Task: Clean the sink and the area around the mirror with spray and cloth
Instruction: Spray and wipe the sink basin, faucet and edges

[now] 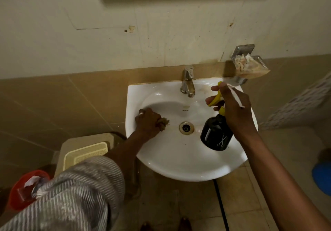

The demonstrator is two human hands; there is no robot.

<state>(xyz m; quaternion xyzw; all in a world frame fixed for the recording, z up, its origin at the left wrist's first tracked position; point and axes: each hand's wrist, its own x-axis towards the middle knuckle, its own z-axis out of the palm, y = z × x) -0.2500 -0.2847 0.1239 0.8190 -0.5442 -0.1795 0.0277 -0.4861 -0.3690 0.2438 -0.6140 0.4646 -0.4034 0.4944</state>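
White sink point(179, 162), wet basin. Brown cloth point(163, 121) bunched at basin left side. Black spray bottle point(215, 134), yellow trigger, tilted over right side.

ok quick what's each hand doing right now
Left hand: closed on the cloth, pressed to the sink basin.
Right hand: closed on the spray bottle, held over the sink.

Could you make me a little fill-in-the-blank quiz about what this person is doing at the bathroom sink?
1. The left hand presses a brown cloth against the inside of the white ____.
2. The right hand holds a black spray bottle whose trigger is coloured ____.
3. The metal tap stands at the back of the basin, directly behind the round ____.
4. On the floor at lower left stands a bucket coloured ____.

Missing words: sink; yellow; drain; red.
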